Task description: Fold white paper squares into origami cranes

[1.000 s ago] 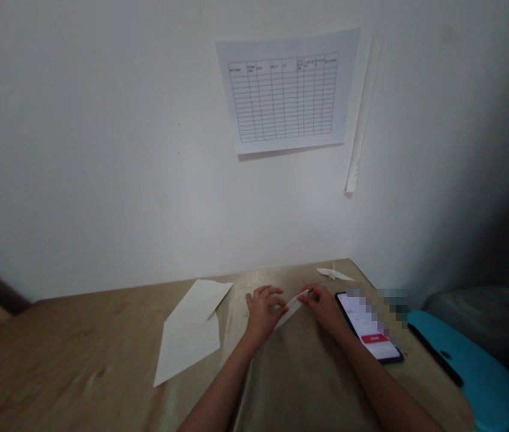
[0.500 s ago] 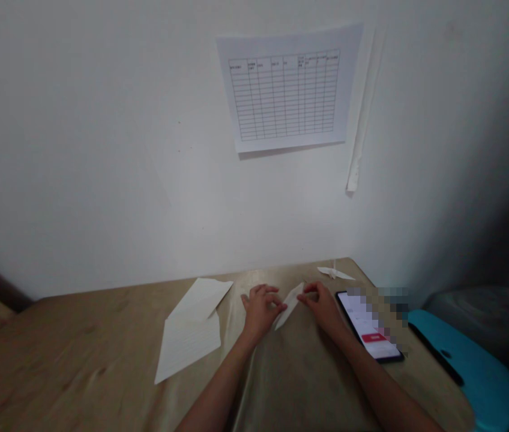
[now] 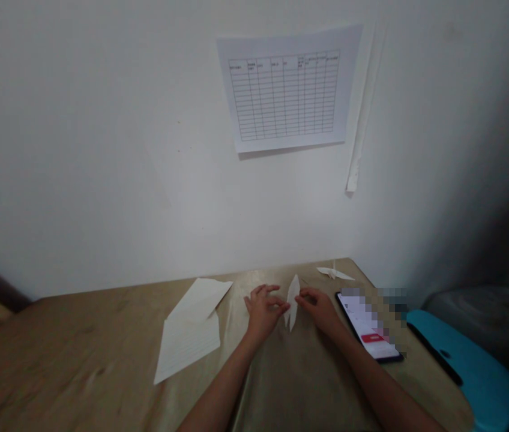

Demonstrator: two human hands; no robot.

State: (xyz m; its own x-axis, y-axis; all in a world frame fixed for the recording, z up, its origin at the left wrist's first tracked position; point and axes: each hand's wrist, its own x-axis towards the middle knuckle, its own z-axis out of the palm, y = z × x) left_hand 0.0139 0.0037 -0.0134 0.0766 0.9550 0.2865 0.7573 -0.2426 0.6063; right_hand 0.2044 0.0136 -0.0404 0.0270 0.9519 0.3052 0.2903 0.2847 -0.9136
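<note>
Between my two hands stands a narrow piece of folded white paper (image 3: 293,301), pointed at the top and split into two points at the bottom. My left hand (image 3: 264,309) pinches its left edge between thumb and forefinger, with the other fingers curled loosely. From the other side, my right hand (image 3: 320,305) pinches the right edge with its fingertips. Beyond my right hand, a small folded paper crane (image 3: 333,273) lies near the table's back edge.
Creased white paper sheets (image 3: 189,342) lie on the brown-covered table (image 3: 92,348) at left. A phone (image 3: 374,336) with its screen lit is right of my right hand. A turquoise stool-like object (image 3: 475,372) stands beyond the table's right edge. A printed table sheet (image 3: 288,93) hangs on the wall.
The folded paper has turned more upright between my fingers, and its two lower points now show apart. Both hands have shifted only slightly.
</note>
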